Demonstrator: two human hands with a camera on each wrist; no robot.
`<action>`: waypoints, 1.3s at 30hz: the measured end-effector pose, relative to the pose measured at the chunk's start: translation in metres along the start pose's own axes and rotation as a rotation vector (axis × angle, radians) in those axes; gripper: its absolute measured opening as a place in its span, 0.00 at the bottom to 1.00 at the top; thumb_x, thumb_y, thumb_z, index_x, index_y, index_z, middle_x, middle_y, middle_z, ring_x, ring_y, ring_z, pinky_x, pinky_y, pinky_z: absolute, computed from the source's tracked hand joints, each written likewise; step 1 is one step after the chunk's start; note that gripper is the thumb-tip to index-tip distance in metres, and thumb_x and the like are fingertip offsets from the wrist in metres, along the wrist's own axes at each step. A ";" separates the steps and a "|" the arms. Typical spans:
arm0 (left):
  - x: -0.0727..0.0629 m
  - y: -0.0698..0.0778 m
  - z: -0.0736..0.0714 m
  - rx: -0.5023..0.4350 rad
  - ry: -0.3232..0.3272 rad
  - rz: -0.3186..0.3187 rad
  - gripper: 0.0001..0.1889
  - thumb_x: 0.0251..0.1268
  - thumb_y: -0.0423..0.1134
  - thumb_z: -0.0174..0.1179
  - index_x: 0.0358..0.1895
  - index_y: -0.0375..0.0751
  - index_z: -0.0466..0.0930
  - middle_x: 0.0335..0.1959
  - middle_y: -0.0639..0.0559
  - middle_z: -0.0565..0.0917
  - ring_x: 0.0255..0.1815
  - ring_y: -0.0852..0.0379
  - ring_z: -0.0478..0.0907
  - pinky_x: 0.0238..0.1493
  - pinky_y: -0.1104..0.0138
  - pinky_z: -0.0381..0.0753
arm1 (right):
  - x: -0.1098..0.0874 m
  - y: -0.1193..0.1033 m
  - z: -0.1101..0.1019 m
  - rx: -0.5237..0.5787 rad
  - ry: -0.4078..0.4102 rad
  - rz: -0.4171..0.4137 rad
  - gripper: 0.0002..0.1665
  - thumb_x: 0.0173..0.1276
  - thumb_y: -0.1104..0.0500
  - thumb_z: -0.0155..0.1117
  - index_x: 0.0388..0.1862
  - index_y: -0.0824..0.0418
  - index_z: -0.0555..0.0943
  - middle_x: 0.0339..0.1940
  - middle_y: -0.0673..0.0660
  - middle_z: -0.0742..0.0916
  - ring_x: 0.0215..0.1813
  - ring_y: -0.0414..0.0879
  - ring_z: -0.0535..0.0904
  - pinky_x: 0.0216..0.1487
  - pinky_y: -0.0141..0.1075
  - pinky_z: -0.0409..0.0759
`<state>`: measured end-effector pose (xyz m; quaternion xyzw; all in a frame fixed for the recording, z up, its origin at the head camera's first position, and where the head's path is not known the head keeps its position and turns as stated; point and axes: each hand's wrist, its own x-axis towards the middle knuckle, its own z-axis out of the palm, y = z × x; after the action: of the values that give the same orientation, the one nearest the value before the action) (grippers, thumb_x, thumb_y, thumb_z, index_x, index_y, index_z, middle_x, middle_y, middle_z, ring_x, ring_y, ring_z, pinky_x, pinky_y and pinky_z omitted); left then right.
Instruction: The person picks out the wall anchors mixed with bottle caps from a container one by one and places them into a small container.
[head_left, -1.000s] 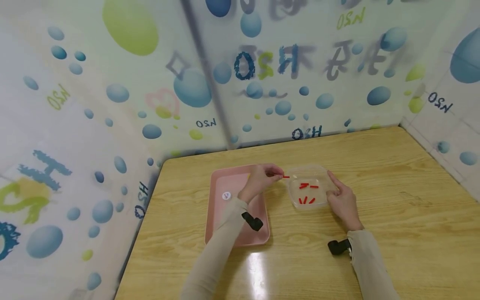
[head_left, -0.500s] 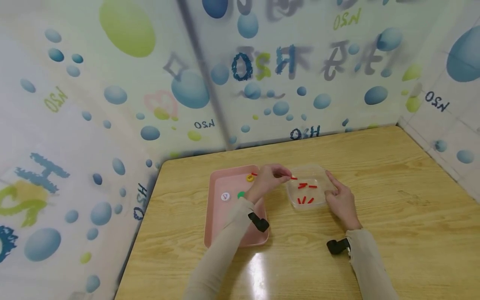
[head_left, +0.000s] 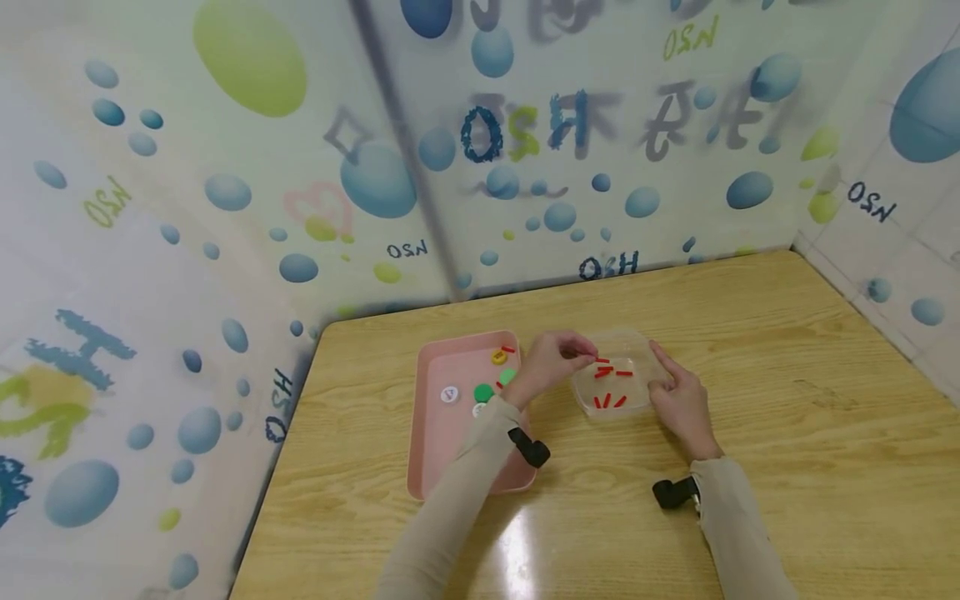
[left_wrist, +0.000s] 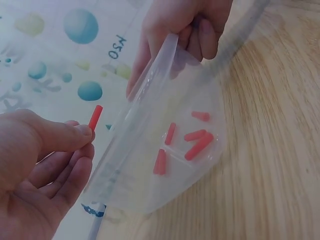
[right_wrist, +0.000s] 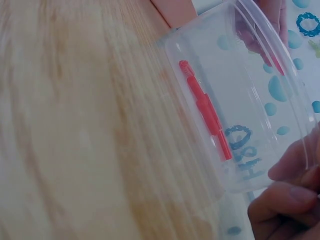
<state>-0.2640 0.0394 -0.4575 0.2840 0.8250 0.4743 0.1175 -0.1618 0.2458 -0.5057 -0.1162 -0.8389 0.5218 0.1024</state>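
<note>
Between thumb and fingertips my left hand (head_left: 546, 365) pinches a short red stick (left_wrist: 95, 119), just over the left side of a clear plastic container (head_left: 634, 337). Several similar red sticks (left_wrist: 199, 146) lie on the container's floor, some crossing or side by side. At the container's right side my right hand (head_left: 682, 408) grips the rim, index finger stretched along the edge. Through the clear wall in the right wrist view, the sticks (right_wrist: 209, 114) overlap in one line and the left hand (right_wrist: 257, 27) shows beyond.
Left of the container, a pink tray (head_left: 437, 458) rests on the wooden table (head_left: 600, 533). In it lie a yellow disc (head_left: 499, 357), green discs (head_left: 483, 392), white discs (head_left: 449, 394) and red sticks (head_left: 507, 349). A patterned wall (head_left: 525, 225) stands behind the table.
My left hand has moved right, from the tray's edge to over the container, carrying the red stick. Discs and sticks in the tray have come into view. My right hand keeps its hold.
</note>
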 end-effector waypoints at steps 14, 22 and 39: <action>0.009 0.006 0.014 -0.012 -0.033 0.041 0.05 0.69 0.34 0.65 0.44 0.41 0.88 0.41 0.50 0.89 0.37 0.67 0.83 0.43 0.76 0.82 | 0.001 -0.001 -0.001 -0.001 0.012 0.017 0.41 0.64 0.69 0.51 0.78 0.51 0.66 0.10 0.43 0.63 0.13 0.35 0.55 0.15 0.30 0.59; 0.009 0.012 0.019 -0.029 -0.057 0.060 0.05 0.68 0.34 0.66 0.44 0.39 0.88 0.40 0.48 0.90 0.35 0.68 0.83 0.40 0.77 0.82 | 0.001 0.000 0.000 -0.005 -0.001 0.014 0.41 0.66 0.68 0.50 0.79 0.50 0.65 0.09 0.42 0.64 0.13 0.36 0.55 0.15 0.31 0.58; 0.000 0.009 0.002 -0.029 -0.017 0.021 0.06 0.70 0.37 0.65 0.45 0.42 0.88 0.41 0.52 0.89 0.37 0.66 0.82 0.41 0.75 0.82 | -0.001 -0.001 0.000 -0.008 0.010 0.013 0.41 0.66 0.69 0.51 0.79 0.50 0.66 0.09 0.42 0.63 0.13 0.36 0.56 0.15 0.30 0.60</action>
<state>-0.2600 0.0441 -0.4506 0.2950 0.8141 0.4848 0.1235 -0.1611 0.2454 -0.5045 -0.1245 -0.8397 0.5185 0.1026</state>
